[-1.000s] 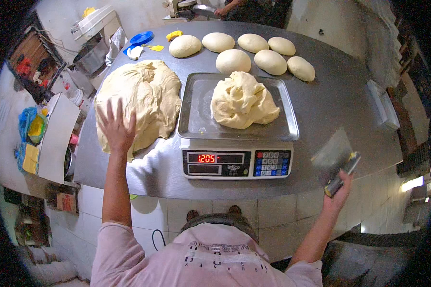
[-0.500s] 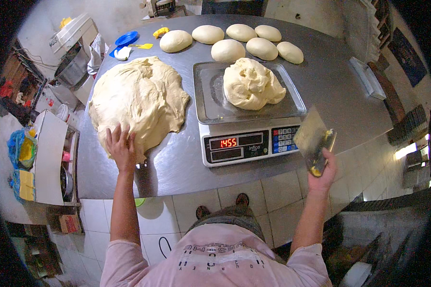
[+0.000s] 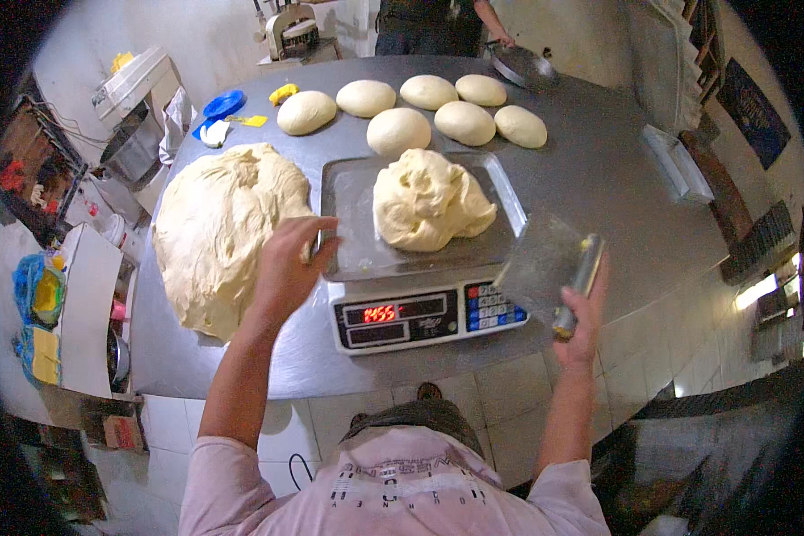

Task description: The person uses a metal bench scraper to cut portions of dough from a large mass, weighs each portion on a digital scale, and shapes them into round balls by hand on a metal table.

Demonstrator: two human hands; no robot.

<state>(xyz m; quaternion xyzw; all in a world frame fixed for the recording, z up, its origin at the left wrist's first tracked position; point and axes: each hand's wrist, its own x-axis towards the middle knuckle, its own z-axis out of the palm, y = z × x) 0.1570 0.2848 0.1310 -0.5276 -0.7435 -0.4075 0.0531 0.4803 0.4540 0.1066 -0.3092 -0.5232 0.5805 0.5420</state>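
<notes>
A large mound of pale dough (image 3: 219,237) lies on the left of the metal table. A rough dough lump (image 3: 431,201) sits on the tray of a white digital scale (image 3: 500,335), whose red display is lit. My left hand (image 3: 295,263) hovers between the mound and the scale tray's left edge, fingers apart and holding nothing. My right hand (image 3: 583,326) grips a dough scraper (image 3: 545,259) by its handle, the blade tilted up beside the scale's right front corner. Several smooth dough balls (image 3: 399,131) rest in rows behind the scale.
Blue lids (image 3: 225,104) and a yellow scraper (image 3: 252,121) lie at the table's far left. Across the table another person's hand (image 3: 507,41) holds a dark round pan (image 3: 523,67). A metal tray (image 3: 677,165) stands by the right edge.
My left hand has left the dough mound and moved right toward the scale. The scraper has swung closer to the scale. A person with a pan has come into sight at the far side.
</notes>
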